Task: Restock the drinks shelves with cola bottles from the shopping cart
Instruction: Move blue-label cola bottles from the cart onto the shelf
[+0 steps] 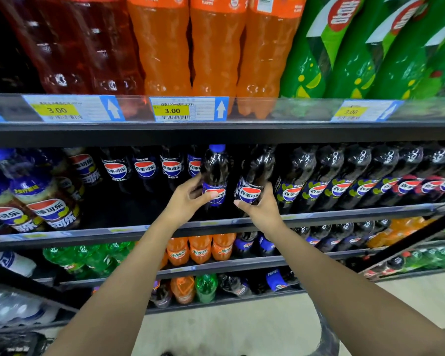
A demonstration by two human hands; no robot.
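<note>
Currently the left grip (188, 199) holds an upright blue-capped cola bottle (215, 168), the right grip (263, 208) a tilted cola bottle (258, 165), at the front of the middle shelf (357, 213). Their bases seem unseated, so the tilted one could topple the neighbouring bottles (297, 176).

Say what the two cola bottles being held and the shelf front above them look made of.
Blue-capped bottle and its right neighbour: clear glossy plastic, judging by sharp highlights over dark liquid; printed film labels. Blue cap: opaque plastic, likely. Shelf front: matte black, probably painted metal; its price strip looks clear plastic.
</note>
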